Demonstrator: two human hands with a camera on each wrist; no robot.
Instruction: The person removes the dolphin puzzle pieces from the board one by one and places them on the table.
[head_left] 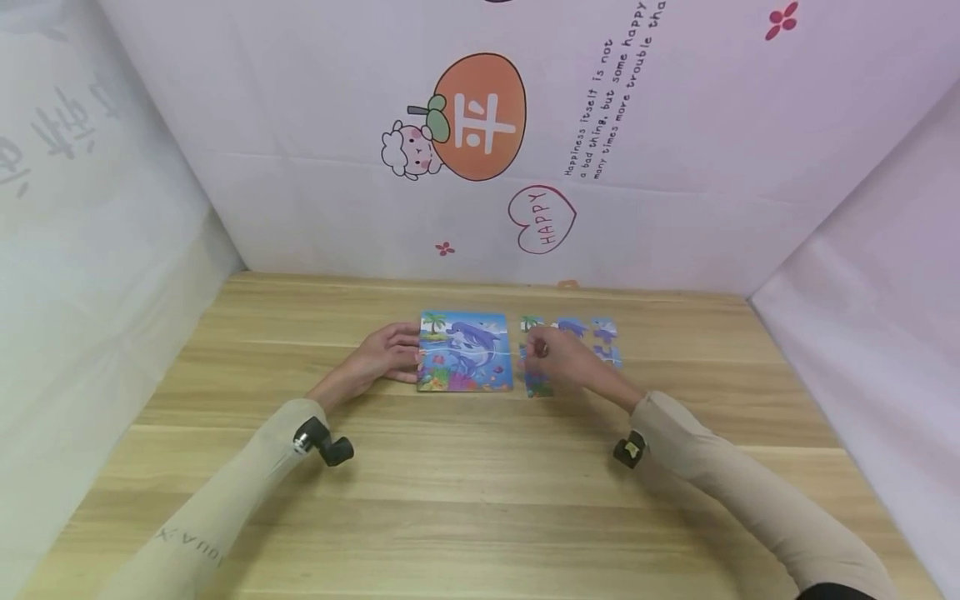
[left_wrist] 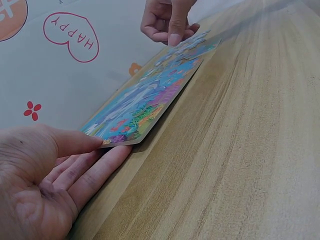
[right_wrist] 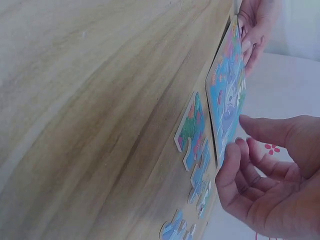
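A square dolphin picture board (head_left: 465, 352) lies on the table with its left edge at my left hand (head_left: 388, 352). In the left wrist view my left hand (left_wrist: 55, 175) pinches the board's near corner, thumb on top and fingers beneath. Beyond the board's right side are several loose jigsaw pieces (head_left: 603, 329) printed with the same sort of scene. My right hand (head_left: 558, 354) hovers over these and partly hides them. Its thumb and forefinger stand apart with nothing between them, the other fingers loosely bent, as the right wrist view of that hand (right_wrist: 275, 185) shows.
The wooden table (head_left: 480, 500) stretches in front of both forearms. A printed white cloth (head_left: 315, 150) hangs along the back edge, and pale cloth walls (head_left: 885, 275) close in both sides. Small black cameras (head_left: 325, 442) sit on the wrists.
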